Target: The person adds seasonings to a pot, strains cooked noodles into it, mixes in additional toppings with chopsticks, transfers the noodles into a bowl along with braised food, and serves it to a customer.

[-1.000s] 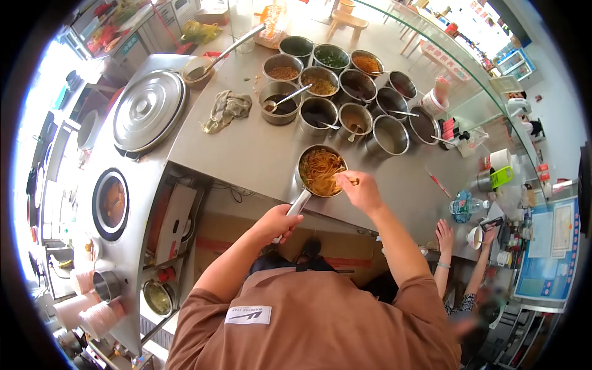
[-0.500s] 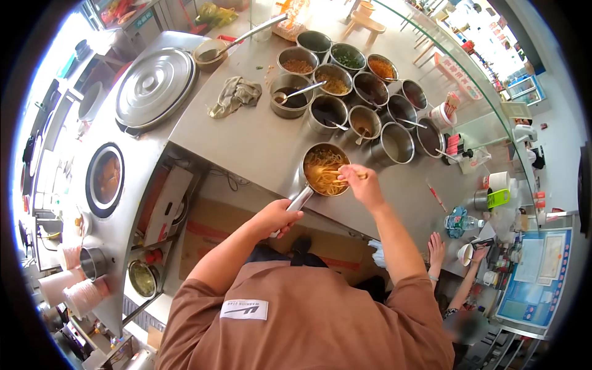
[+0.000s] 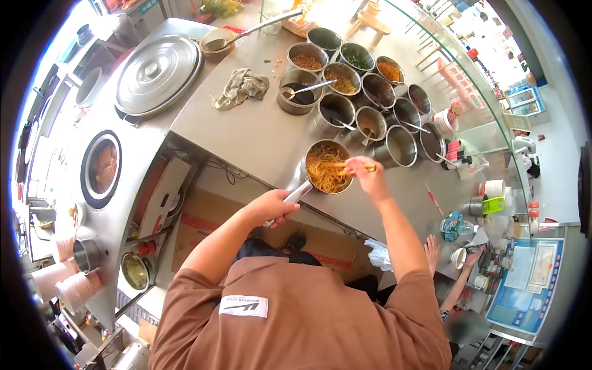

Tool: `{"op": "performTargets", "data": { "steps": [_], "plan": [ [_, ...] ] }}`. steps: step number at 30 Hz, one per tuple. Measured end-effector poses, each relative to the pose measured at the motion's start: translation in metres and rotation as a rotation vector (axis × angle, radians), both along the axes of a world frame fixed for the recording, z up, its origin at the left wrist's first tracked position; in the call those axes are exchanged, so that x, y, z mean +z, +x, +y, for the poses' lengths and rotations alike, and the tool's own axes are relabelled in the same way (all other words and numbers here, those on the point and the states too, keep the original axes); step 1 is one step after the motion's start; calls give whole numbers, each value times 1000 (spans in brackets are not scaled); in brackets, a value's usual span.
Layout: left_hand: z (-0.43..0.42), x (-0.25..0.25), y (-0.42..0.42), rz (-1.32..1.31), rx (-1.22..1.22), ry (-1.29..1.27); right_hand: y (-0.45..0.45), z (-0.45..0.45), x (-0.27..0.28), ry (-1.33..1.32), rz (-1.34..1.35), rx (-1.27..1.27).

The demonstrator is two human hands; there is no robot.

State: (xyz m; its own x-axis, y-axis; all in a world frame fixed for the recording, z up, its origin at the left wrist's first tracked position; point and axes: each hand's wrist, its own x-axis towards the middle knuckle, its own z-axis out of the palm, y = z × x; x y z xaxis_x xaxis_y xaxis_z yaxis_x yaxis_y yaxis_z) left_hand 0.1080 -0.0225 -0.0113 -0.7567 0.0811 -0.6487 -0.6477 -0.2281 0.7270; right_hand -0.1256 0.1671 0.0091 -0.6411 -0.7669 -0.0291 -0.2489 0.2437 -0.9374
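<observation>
A steel pan (image 3: 306, 161) of sauced noodles (image 3: 327, 169) rests at the front edge of the steel counter (image 3: 259, 142). My left hand (image 3: 274, 206) is wrapped round its light handle (image 3: 298, 192), near the handle's end. With my right hand (image 3: 368, 177), right of the pan, I grip wooden chopsticks (image 3: 342, 165) whose tips are in the noodles. Behind the pan stand several steel pots of sauces and toppings, among them a pot with a brown sauce and a spoon (image 3: 370, 123).
A crumpled cloth (image 3: 240, 88) lies left of the pots. Further left are a large lidded pot (image 3: 159, 77) and a round well with food (image 3: 102, 168). At right are a plastic bottle (image 3: 457, 227) and a co-worker's hands, one near a white bowl (image 3: 458, 258).
The view has shifted, so the counter and pots sit differently in it. The chopsticks and my right hand have moved within the pan's area, and the noodles lie differently. My left hand keeps the handle.
</observation>
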Motion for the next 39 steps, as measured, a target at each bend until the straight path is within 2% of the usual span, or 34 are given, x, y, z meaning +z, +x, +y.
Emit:
{"op": "performTargets", "data": {
  "steps": [1,2,3,5,6,7,9,10,11,13,15,17,18,19,20,21,22,23,24,29,31,33,36,37,39],
  "plan": [
    [-5,1,0,-3,-4,3,-7,-2,2,-31,27,-65],
    [-9,2,0,-6,-3,9,-8,0,4,102,156,-43],
    [-12,3,-1,1,7,11,-8,0,4,103,163,-34],
    [-18,5,2,12,-32,-20,11,-11,22,162,56,216],
    [-20,4,4,6,-34,-15,7,-14,15,-18,-124,200],
    [-23,4,5,-5,-63,-30,5,-16,15,-15,-128,193],
    [-32,8,2,1,-78,-48,-5,-25,20,168,235,188],
    [-37,10,2,18,-104,-75,3,-36,37,171,405,345],
    [-41,10,7,24,-137,-98,8,-47,53,170,402,357],
    [-56,9,11,-17,-191,-99,8,-68,71,107,264,611],
    [-66,12,19,-41,-247,-104,-17,-71,68,160,280,472],
    [-74,17,31,-65,-156,-127,-31,-50,49,169,221,291],
    [-73,12,38,-74,-91,-92,-20,-38,30,163,228,303],
    [-67,8,42,-73,-72,-93,-5,-20,10,135,117,203],
    [-57,6,44,-65,44,12,4,-13,-1,110,1,100],
    [-45,3,44,-58,154,118,8,-19,-2,111,-3,110],
    [-33,2,42,-47,193,149,16,-25,-2,-10,-119,13],
    [-20,3,40,-15,226,129,25,-30,-3,-132,-232,-92],
    [-12,-1,35,-11,224,96,26,-44,-6,-95,-239,-311],
    [-15,2,31,-9,215,71,13,-45,-16,-90,-239,-126],
    [-20,5,33,-40,205,68,-1,-33,-15,58,100,-193],
    [-17,3,32,-28,212,79,15,-25,-22,103,111,-146],
    [-18,-1,30,-8,216,88,60,-36,2,-137,27,9],
    [-19,-2,30,-3,212,93,57,-38,-3,-138,27,10],
    [-22,1,32,-14,195,65,48,-34,-22,-158,65,177]
  ]
}}
